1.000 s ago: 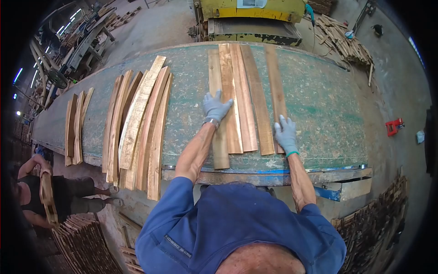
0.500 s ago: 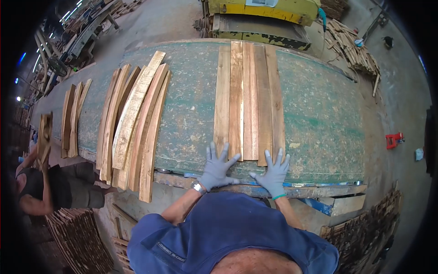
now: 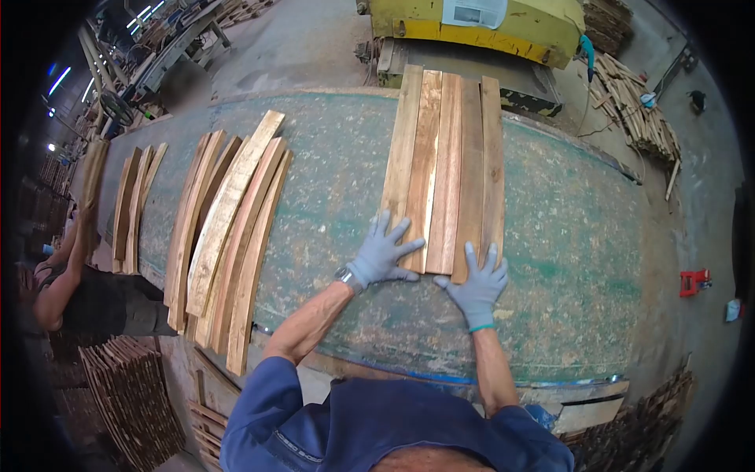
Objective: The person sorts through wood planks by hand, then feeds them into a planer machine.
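Observation:
Several wooden boards lie side by side on the worn green table, their far ends reaching the table's back edge by the yellow machine. My left hand, in a grey glove, rests at the near left corner of these boards with fingers spread. At the near right end, my right hand, gloved too, touches the board ends with its fingers apart. To the left, a group of curved boards lies loosely, some overlapping and jutting past the near edge.
Farther left lie a few more boards. Beyond them another person holds wood upright. A yellow machine stands past the back edge. Stacked wood is at the lower left, and a wood pile lies at the upper right.
Both my hands have moved forward over the table, and the row of boards has shifted away from me toward the machine. The other person's wood has been raised.

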Tool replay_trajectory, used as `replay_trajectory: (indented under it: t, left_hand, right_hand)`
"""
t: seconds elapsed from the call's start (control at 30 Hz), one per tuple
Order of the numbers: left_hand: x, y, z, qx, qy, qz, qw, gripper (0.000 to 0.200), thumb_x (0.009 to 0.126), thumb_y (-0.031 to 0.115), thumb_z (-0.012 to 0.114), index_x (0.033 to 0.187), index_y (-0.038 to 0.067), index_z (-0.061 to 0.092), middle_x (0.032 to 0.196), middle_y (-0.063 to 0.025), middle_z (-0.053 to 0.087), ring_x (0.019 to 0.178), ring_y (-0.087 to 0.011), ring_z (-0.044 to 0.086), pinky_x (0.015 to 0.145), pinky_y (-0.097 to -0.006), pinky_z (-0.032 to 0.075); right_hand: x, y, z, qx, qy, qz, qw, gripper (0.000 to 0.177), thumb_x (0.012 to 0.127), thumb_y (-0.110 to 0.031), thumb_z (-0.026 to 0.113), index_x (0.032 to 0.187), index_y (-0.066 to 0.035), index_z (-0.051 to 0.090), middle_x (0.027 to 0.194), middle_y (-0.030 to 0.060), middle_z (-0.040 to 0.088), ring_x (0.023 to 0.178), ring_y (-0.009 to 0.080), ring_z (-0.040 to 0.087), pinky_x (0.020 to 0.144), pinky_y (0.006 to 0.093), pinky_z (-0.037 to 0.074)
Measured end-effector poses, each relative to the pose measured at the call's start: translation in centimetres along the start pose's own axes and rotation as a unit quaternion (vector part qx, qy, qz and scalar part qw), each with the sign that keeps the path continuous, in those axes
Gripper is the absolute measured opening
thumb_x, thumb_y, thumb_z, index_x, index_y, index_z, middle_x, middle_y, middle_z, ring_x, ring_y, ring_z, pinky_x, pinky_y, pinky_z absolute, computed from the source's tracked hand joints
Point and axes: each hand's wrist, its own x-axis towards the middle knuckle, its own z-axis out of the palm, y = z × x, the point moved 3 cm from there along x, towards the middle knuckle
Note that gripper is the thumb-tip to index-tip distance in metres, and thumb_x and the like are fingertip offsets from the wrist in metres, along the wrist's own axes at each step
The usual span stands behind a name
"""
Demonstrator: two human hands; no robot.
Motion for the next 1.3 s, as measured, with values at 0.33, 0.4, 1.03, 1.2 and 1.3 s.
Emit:
replay_trajectory:
  t: [0.33,0.4,1.03,1.2,1.3]
  left_hand:
    - [20.3,-8.2,1.3,0.045,0.047,-0.118,0.991,0.083,0.067,0.075,0.066,0.136,0.031,0.058,0.154,-0.0156,0.035,0.141,-0.0592,0.011,0.115,-0.0670,0.007]
    - [21.8,-7.6,2.4,0.022,0.018,-0.215,0.976,0.086,0.071,0.072,0.065,0.144,0.029,0.050,0.157,-0.0191,0.027,0.139,-0.0623,0.010,0.114,-0.0687,0.007]
    - [36.4,-17.5,5.3,-0.053,0.028,-0.202,0.978,0.084,0.079,0.075,0.051,0.149,0.029,0.042,0.160,-0.0243,0.019,0.140,-0.0630,0.007,0.114,-0.0672,0.005]
    - [38.5,-18.7,5.3,-0.014,-0.010,-0.207,0.978,0.085,0.081,0.076,0.047,0.152,0.031,0.035,0.161,-0.0214,0.016,0.140,-0.0629,0.005,0.112,-0.0709,0.004]
    - [39.7,-19.4,5.5,0.020,-0.019,-0.213,0.977,0.084,0.082,0.076,0.046,0.153,0.033,0.034,0.162,-0.0197,0.015,0.141,-0.0616,0.004,0.110,-0.0728,0.002]
  right_hand:
    - [24.4,7.5,7.2,0.047,0.034,-0.151,0.987,0.079,0.074,-0.058,0.072,0.140,-0.022,0.050,0.145,0.0205,0.046,0.127,0.0431,0.048,0.104,0.0562,0.038]
    - [25.4,6.1,7.3,-0.074,0.049,-0.072,0.993,0.080,0.078,-0.057,0.068,0.147,-0.026,0.042,0.152,0.0163,0.036,0.131,0.0462,0.040,0.107,0.0559,0.035]
    - [47.3,13.2,20.7,-0.094,0.120,-0.143,0.978,0.062,0.096,-0.052,0.049,0.152,-0.033,0.031,0.157,0.0097,0.032,0.132,0.0406,0.043,0.108,0.0491,0.037]
    - [49.3,12.5,20.5,-0.109,0.079,-0.112,0.985,0.064,0.096,-0.056,0.048,0.153,-0.036,0.028,0.159,0.0083,0.028,0.135,0.0394,0.040,0.109,0.0506,0.036]
    - [49.8,11.1,19.7,-0.136,0.028,-0.070,0.988,0.067,0.093,-0.062,0.046,0.153,-0.038,0.026,0.161,0.0076,0.024,0.139,0.0396,0.035,0.109,0.0565,0.033]
